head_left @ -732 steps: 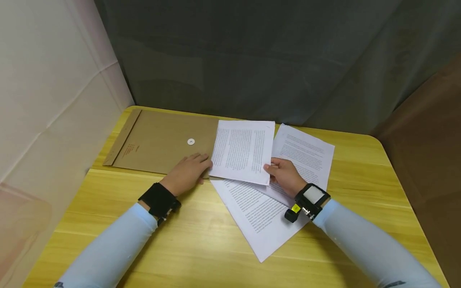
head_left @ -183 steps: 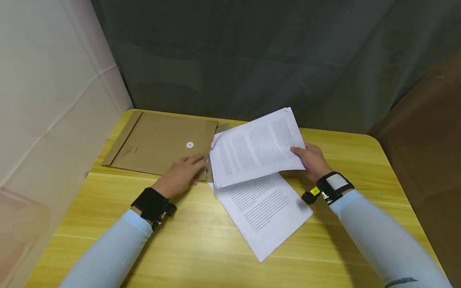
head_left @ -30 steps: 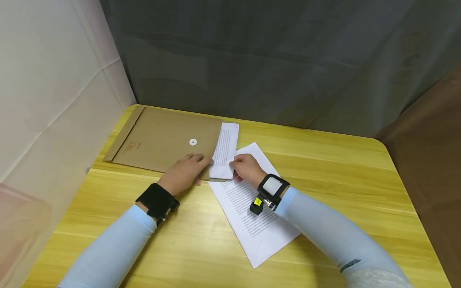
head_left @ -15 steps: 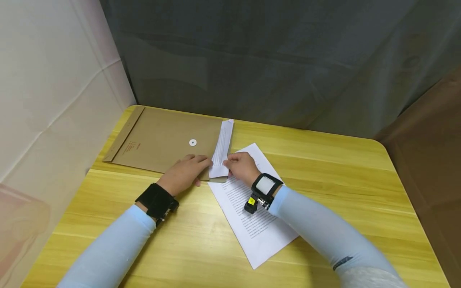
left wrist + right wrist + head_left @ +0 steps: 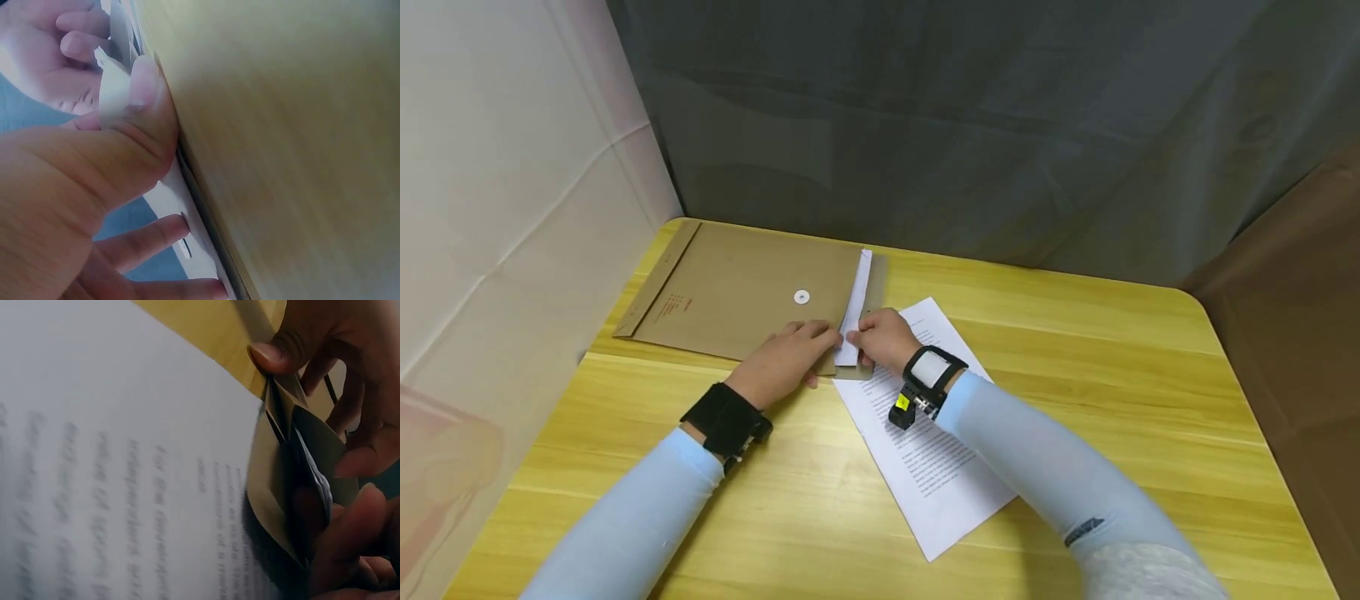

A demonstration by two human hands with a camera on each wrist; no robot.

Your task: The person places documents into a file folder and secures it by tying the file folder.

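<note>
Since half a second ago, more of the white sheets (image 5: 855, 310) are sliding into the brown envelope (image 5: 745, 293); only a narrow strip is now showing at its open right end, where a wider band was showing a second ago. Right hand (image 5: 882, 339) is moving leftward with them and is now pinching the near corner of the strip, fingers curled round the paper edge. Left hand (image 5: 786, 360) is resting flat on the envelope's near right corner, fingers mostly straight, thumb (image 5: 147, 94) pressing the mouth edge; the right wrist view is showing the envelope mouth (image 5: 284, 481) being held slightly agape with fingertips at its lip.

Envelope is lying in the far left corner of the desk (image 5: 1112, 350), white button clasp (image 5: 802, 297) facing up. One printed page (image 5: 936, 467) is lying loose on the desk, skewed, running from mid-desk toward the near edge, partly under the right forearm. Grey curtain (image 5: 962, 125) is hanging behind the desk's far edge; white fabric (image 5: 505, 183) is hanging along the left side.
</note>
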